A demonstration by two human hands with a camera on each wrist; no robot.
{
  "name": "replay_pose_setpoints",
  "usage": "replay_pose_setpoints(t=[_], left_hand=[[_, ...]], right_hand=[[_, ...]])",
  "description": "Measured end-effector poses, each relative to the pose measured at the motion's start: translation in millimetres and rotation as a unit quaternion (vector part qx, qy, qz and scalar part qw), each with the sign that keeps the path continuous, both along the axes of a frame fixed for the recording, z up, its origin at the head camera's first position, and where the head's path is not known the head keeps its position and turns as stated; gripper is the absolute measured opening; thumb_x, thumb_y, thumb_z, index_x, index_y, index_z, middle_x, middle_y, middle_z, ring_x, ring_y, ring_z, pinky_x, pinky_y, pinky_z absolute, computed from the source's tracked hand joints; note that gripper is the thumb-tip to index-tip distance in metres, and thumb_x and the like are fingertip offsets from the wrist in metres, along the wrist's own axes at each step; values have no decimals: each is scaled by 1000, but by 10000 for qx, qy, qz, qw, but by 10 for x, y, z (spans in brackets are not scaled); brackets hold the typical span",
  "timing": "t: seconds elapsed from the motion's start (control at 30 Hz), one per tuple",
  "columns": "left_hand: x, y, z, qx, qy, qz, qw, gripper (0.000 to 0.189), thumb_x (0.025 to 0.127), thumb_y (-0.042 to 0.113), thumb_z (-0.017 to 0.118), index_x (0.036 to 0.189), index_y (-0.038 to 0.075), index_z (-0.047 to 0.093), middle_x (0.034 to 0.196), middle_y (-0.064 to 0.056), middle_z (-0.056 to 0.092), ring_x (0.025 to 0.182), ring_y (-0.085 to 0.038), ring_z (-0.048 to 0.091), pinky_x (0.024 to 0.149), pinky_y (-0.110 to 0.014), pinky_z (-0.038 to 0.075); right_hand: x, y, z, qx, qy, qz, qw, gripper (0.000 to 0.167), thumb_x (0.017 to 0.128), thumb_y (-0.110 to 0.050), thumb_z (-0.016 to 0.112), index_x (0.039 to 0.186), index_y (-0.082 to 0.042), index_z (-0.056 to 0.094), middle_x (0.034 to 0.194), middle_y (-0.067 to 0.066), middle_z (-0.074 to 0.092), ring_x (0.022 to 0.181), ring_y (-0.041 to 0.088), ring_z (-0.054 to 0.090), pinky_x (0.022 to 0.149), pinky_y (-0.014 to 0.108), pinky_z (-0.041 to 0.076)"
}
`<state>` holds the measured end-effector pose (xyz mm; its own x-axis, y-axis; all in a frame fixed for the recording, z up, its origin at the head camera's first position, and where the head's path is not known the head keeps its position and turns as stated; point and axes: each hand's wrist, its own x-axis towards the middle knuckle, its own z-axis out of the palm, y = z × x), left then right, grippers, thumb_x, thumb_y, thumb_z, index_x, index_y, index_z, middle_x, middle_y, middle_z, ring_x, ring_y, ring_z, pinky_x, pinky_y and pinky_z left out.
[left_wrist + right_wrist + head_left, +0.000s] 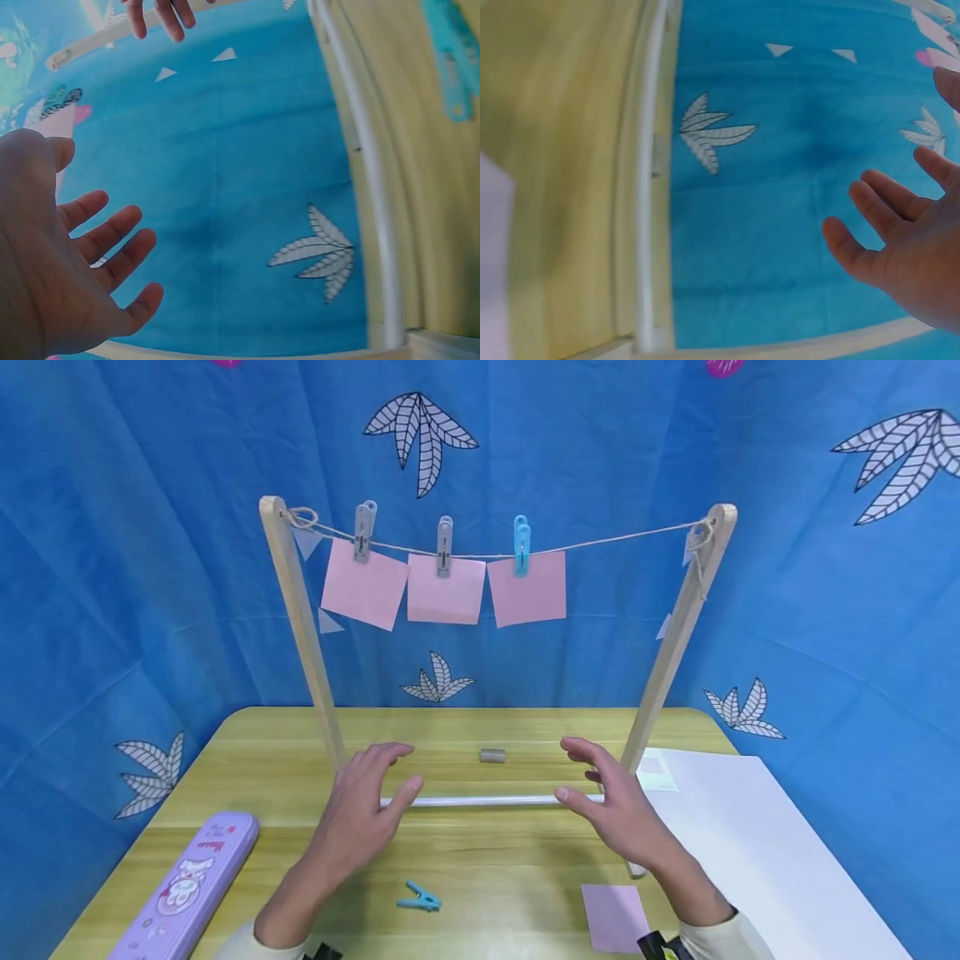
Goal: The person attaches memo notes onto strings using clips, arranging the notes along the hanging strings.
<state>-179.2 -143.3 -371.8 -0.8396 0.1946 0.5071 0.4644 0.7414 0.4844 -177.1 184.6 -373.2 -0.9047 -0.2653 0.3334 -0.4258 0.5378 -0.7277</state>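
Observation:
Both hands hover above the table, apart and holding nothing. My left hand (365,802) is raised inside the left post, its fingers loosely bent in the left wrist view. Opposite it, my right hand (622,806) hangs near the right post, fingers relaxed. Beyond them a string (600,541) carries three pink paper squares. Grey clothespins (444,547) hold the left and middle squares; a blue clothespin (522,545) holds the right one. On the table lie a loose blue clothespin (420,897), below and right of the left hand, and a pinkish-purple paper square (615,917) below the right hand.
Wooden posts (303,618) stand left and right, joined low down by a white rod (480,800). A purple pencil case (187,889) lies at left. White sheet (750,835) covers the table's right side. A small grey cylinder (492,756) lies behind the rod.

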Motion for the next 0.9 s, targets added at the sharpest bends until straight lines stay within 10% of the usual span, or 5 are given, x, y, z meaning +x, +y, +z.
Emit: replay_pose_setpoints(t=[0.47,0.9], left_hand=[[109,-103,-468,-266,-420,206,9986,32,95,36,60,122,19,61,121,3,63,108,-16,59,90,-49,44],[265,-125,-741,-464,-1708,-58,9842,29,98,41,52,122,26,60,124,12,59,119,-16,55,93,-48,42]], right_hand=[[211,170,-542,148,-771,-228,9967,55,93,-35,64,142,-23,41,143,-2,49,130,24,49,99,39,46],[426,347,-660,127,-1753,-367,9837,55,91,-32,66,140,-21,44,138,8,53,123,30,50,85,26,49]])
